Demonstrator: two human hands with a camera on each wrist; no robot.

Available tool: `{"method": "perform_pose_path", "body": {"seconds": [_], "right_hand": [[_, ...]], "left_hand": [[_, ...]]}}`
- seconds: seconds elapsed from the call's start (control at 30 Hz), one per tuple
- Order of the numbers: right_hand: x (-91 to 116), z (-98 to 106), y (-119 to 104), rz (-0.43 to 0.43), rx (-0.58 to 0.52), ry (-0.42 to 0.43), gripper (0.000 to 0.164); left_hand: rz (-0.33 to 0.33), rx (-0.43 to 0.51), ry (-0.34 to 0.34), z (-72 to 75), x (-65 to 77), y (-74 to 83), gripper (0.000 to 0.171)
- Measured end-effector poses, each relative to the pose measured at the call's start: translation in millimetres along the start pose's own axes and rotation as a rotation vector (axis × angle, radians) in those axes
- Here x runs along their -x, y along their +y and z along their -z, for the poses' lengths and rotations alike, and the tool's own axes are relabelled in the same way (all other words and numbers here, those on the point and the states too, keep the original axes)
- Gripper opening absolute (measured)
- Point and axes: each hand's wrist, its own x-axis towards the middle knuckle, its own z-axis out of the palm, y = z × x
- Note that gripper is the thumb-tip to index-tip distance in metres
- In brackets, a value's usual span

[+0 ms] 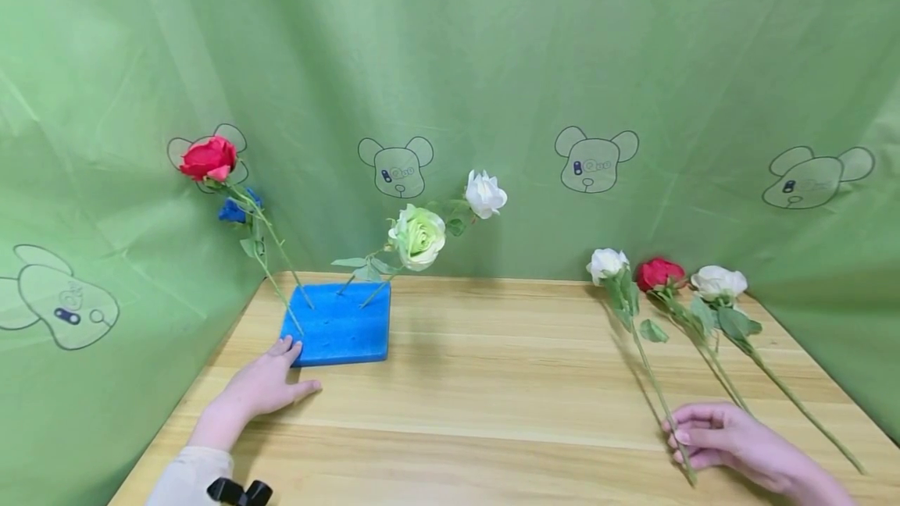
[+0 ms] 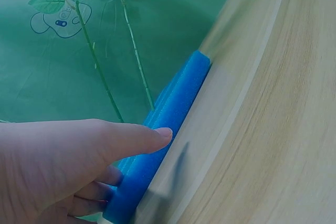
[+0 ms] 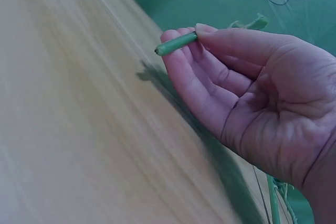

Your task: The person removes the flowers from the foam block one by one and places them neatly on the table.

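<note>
Green curtain [image 1: 492, 61] printed with cartoon animal heads, behind and beside a wood-grain table [image 1: 492, 412]. From the left: a red rose [image 1: 209, 158] and a blue flower [image 1: 232, 211] lean leftward, their stems standing in a blue board [image 1: 341, 340]; your left hand [image 1: 260, 385], largely open with thumb spread, touches its near left corner. A pale green rose [image 1: 419, 236] and a white flower [image 1: 485, 194] lean rightward from the board's far part. Well apart, your right hand [image 1: 731, 443] pinches the lower stem of a white rose [image 1: 608, 265] between thumb and curled fingers. Farthest right, a second red rose [image 1: 661, 273] and a second white rose [image 1: 719, 282] lie side by side.
</note>
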Motion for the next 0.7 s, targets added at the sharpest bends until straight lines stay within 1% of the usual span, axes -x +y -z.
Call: {"method": "perform_pose_path", "body": {"seconds": [0.1,0.27,0.47,0.7], "right_hand": [[2.5,3.4,0.0,-0.032,-0.010,0.011,0.040],[6.4,8.1,-1.0,-0.056,-0.042,0.030,0.042],[12.9,12.7,-4.1,-0.055,-0.093,0.061,0.044],[19.3,19.2,-6.1,-0.058,-0.126,0.102,0.044]], "left_hand": [[0.002,0.003,-0.001,-0.3,-0.3,-0.4,0.092],[0.003,0.009,-0.004,1.4,0.7,1.0,0.092],[0.004,0.021,-0.003,2.8,2.8,3.0,0.092],[0.007,0.014,-0.008,2.2,1.6,1.4,0.093]]}}
